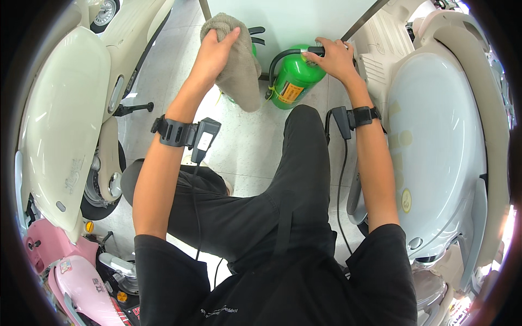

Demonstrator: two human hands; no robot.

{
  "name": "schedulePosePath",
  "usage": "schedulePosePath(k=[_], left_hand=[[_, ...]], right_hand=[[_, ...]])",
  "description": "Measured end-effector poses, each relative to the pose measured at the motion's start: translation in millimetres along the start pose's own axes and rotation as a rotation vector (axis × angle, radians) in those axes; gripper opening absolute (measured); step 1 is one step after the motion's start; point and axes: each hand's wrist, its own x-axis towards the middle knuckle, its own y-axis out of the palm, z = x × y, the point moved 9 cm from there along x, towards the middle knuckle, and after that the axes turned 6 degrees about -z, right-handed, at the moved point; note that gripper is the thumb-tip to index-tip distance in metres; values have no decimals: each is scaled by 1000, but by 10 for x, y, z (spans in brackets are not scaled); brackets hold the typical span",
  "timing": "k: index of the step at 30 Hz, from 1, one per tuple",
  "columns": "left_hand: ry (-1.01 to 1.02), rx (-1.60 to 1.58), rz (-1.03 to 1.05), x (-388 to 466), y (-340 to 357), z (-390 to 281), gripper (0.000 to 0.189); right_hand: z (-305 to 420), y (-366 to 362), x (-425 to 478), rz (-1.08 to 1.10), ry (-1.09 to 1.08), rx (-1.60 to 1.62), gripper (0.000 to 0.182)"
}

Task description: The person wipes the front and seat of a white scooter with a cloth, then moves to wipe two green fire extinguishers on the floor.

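Observation:
My left hand grips a grey-brown cloth that is bunched at the top and hangs down. Behind the cloth, part of a second green cylinder shows, with black handle levers at its top; the rest is hidden. On the right, a green fire extinguisher stands on the floor, with a black hose curving down its side and a yellow label. The fingers of my right hand are closed around the valve and handle at its top.
A cream scooter stands close on the left, with a pink scooter below it. Close on the right is a pale grey-blue scooter. A white panel rises behind the extinguishers. Cables run from the wrist devices.

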Motion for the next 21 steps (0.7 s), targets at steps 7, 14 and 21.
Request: schedulePosePath(k=[7, 14, 21], left_hand=[[-25, -165, 99, -33, 283, 107, 50], [-198, -197, 188, -89, 434, 354, 42], [-114, -187, 301, -101, 534, 433, 35]], right_hand=[[-132, 31, 72, 32, -63, 39, 56], [-72, 106, 130, 304, -69, 309, 60], [-9, 56, 110, 118, 24, 207, 54]])
